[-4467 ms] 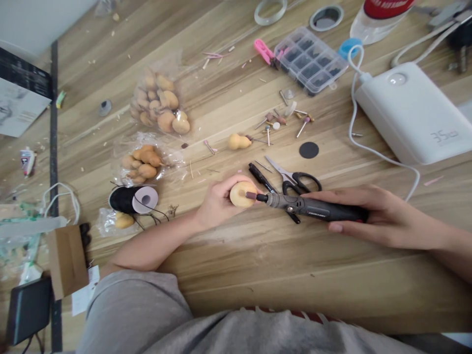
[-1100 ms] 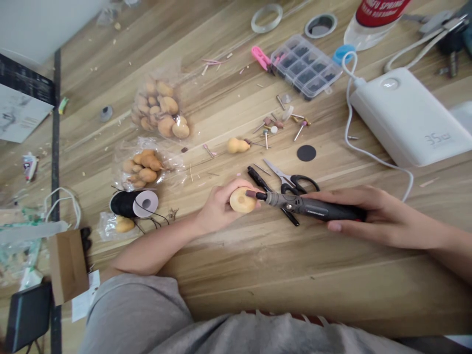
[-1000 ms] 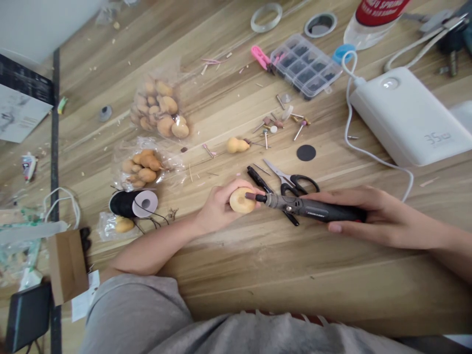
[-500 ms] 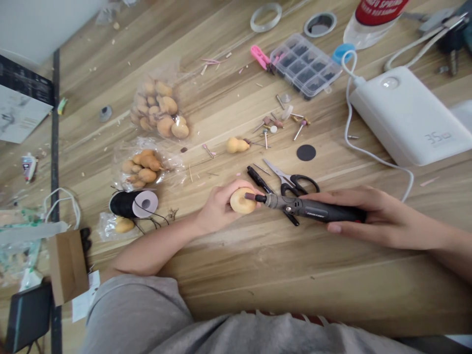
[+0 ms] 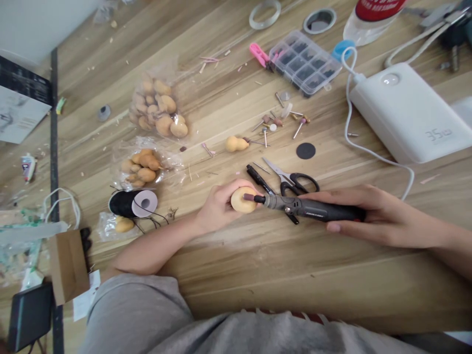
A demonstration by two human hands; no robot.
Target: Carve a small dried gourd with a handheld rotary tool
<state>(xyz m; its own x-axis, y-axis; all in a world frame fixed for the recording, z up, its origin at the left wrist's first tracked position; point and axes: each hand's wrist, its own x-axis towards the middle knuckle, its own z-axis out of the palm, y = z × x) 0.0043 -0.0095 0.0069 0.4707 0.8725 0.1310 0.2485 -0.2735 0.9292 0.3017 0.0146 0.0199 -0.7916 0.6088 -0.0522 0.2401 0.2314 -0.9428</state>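
Observation:
Wrapped around a pale yellow gourd point(image 5: 239, 202), my left hand point(image 5: 217, 206) is closed, with the gourd's round end facing up. My right hand point(image 5: 383, 221) grips a black and grey rotary tool point(image 5: 313, 209) lengthwise. The brown grinding bit point(image 5: 249, 197) at the tool's tip lies against or just over the gourd's face; contact is hard to tell. Under the tool are black-handled scissors point(image 5: 304, 183) and a black pen point(image 5: 260, 179), partly hidden. Beyond my left hand lies a small gourd point(image 5: 236, 143) with a dark stem.
Several grinding bits point(image 5: 280, 120) lie scattered near a clear compartment box point(image 5: 304, 63). A white power bank point(image 5: 409, 115) with a cable stands at right, by a bottle point(image 5: 372, 24). Bagged gourds point(image 5: 162, 108) and a black cord spool point(image 5: 127, 203) are at left.
Both hands keep their grips on the gourd and the rotary tool. The bit sits very slightly further left on the gourd's face; the view has shifted a little.

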